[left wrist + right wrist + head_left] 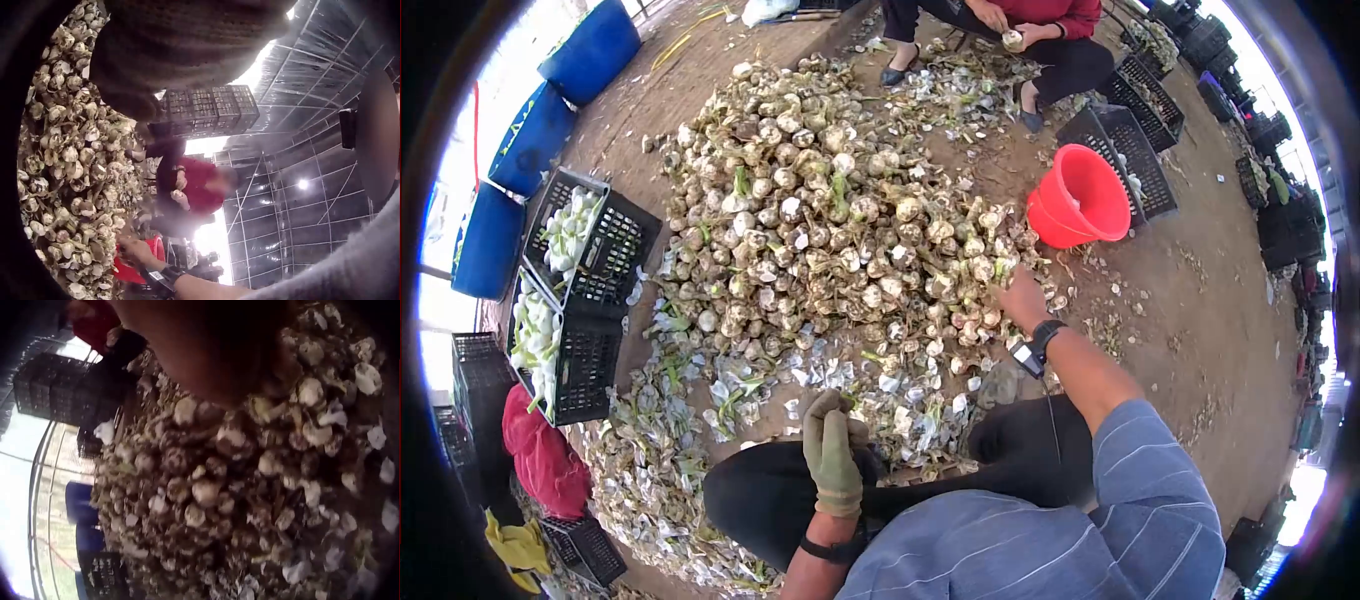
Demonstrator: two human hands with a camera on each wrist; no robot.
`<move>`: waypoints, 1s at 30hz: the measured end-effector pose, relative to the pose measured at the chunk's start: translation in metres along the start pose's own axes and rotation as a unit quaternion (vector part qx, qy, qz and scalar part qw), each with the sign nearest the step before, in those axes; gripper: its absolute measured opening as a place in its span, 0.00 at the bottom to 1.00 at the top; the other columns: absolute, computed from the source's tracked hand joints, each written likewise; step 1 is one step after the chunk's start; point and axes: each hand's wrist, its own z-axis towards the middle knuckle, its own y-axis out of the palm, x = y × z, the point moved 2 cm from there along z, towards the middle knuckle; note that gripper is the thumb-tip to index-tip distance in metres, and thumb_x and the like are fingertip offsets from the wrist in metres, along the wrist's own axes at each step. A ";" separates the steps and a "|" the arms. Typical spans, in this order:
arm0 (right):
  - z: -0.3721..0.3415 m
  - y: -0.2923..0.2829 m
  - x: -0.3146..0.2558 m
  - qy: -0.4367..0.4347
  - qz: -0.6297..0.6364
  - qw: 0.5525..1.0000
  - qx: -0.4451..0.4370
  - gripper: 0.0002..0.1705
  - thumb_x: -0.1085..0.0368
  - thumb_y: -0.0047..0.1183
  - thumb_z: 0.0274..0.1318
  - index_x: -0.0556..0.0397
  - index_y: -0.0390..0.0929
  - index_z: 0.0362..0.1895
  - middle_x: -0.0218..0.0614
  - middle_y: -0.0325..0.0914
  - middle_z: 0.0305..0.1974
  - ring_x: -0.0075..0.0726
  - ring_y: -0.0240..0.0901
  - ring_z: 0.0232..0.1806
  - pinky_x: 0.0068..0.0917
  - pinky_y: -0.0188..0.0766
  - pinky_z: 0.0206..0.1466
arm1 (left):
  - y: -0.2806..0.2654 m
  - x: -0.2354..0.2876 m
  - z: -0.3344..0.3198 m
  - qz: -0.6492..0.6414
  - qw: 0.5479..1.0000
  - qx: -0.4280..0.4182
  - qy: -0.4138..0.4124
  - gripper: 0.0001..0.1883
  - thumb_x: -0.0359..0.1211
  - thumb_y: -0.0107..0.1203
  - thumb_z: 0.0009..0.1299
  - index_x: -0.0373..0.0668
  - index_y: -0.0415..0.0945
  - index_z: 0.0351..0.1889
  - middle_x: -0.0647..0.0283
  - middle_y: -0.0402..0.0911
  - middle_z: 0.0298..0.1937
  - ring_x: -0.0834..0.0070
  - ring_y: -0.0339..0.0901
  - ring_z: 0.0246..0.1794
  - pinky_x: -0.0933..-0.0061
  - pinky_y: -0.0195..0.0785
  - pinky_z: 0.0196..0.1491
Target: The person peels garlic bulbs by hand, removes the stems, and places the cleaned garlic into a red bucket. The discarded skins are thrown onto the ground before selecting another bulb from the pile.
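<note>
A big pile of garlic bulbs (pixel 800 220) with dry stems lies on the ground. The bare right hand (pixel 1022 300) reaches to its right edge, fingers pointing down among the bulbs; in the right wrist view this hand (pixel 212 350) is dark at the top, by a bulb with a greenish stem. Whether it grips one is hidden. The gloved left hand (pixel 834 455) is raised above the lap, fingers curled, with no object visible in it. The left wrist view shows this glove (pixel 181 50) blurred at the top, away from the bulbs (pixel 75 162).
A red bucket (pixel 1055 205) stands beyond the right hand. Black crates (pixel 600 345) with white bulbs and blue tubs (pixel 590 50) are at left. Another person (pixel 1060 40) sits behind the pile, near more crates (pixel 1135 165). Loose peels (pixel 670 480) cover the ground near the knees.
</note>
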 end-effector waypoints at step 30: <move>-0.249 -0.072 -0.167 -0.096 0.595 0.757 -0.254 0.18 0.63 0.57 0.64 0.59 0.70 0.51 0.26 0.73 0.32 0.15 0.64 0.24 0.17 0.62 0.25 | 0.003 0.003 -0.040 0.100 0.952 -0.215 0.194 0.32 0.23 0.66 0.61 0.33 0.66 0.64 0.58 0.77 0.54 0.74 0.75 0.54 0.70 0.71 0.57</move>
